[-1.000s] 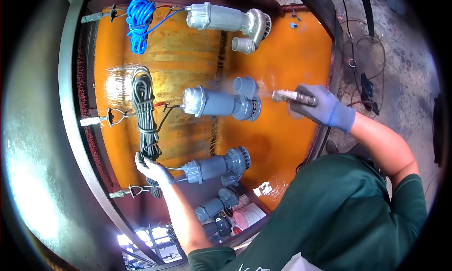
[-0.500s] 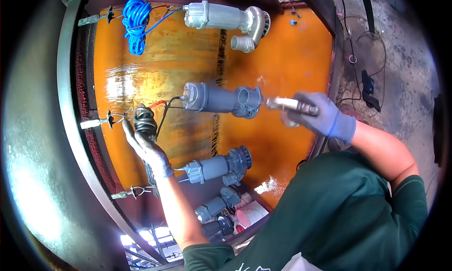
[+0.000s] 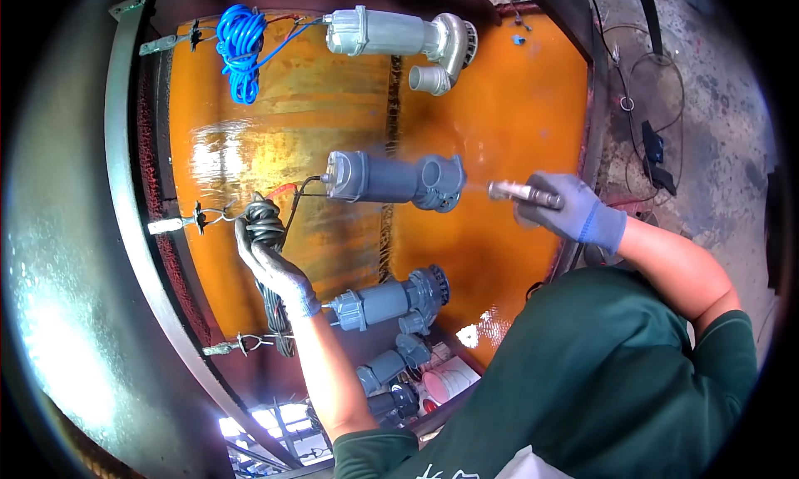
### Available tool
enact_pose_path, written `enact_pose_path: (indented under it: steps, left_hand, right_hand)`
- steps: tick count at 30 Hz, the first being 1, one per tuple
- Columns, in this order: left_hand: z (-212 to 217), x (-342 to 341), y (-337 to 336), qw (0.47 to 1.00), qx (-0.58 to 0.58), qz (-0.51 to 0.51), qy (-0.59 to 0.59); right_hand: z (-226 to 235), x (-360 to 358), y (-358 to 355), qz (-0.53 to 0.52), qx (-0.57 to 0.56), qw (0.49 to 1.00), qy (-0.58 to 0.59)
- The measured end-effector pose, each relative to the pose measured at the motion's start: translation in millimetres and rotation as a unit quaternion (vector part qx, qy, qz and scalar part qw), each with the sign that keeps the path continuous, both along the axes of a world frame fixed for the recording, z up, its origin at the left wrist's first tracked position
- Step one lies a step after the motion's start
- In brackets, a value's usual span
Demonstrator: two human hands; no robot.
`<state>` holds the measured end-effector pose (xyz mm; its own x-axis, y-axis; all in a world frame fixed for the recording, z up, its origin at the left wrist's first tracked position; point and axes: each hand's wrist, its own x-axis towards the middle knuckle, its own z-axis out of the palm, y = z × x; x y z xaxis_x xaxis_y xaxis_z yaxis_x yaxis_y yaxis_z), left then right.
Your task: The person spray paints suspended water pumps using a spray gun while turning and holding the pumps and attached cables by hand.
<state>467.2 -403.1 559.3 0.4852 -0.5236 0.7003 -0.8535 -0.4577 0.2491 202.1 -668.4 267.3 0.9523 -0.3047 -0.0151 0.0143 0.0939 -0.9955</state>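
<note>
Orange, glossy and wet-looking, the curved backboard (image 3: 491,129) carries three grey pumps: a pale metal one (image 3: 391,34) at its top, a dark grey cylinder, the middle pump (image 3: 391,178), at its centre, and a third pump (image 3: 391,300) lower down. Two cable coils hang left of the middle pump: one blue coil (image 3: 237,50), one black coil (image 3: 266,229). Left hand (image 3: 275,267), gloved, has its fingers clamped on the black coil. Right hand (image 3: 570,208), gloved blue-grey, has fingers wrapped around a metal spray gun (image 3: 520,193), just right of the middle pump; a faint mist seems to bridge them.
</note>
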Motion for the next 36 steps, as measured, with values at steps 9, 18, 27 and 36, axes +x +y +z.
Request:
enact_pose_path:
  steps: [9, 18, 27, 36]
  left_hand:
    - [4, 4, 33, 0.991, -0.087, 0.011, 0.103]
    - [-13, -13, 82, 0.987, -0.105, 0.109, -0.053]
    - [-19, -6, 113, 0.979, -0.155, 0.119, -0.052]
    - [-22, 46, 144, 0.968, -0.097, 0.198, -0.118]
  right_hand:
    - [-5, 12, -2, -0.117, 0.009, 0.993, -0.022]
    - [52, -5, -26, 0.098, -0.137, 0.982, -0.085]
    - [156, -2, -44, 0.134, -0.185, 0.966, -0.123]
    - [155, -2, -47, 0.033, -0.088, 0.994, -0.064]
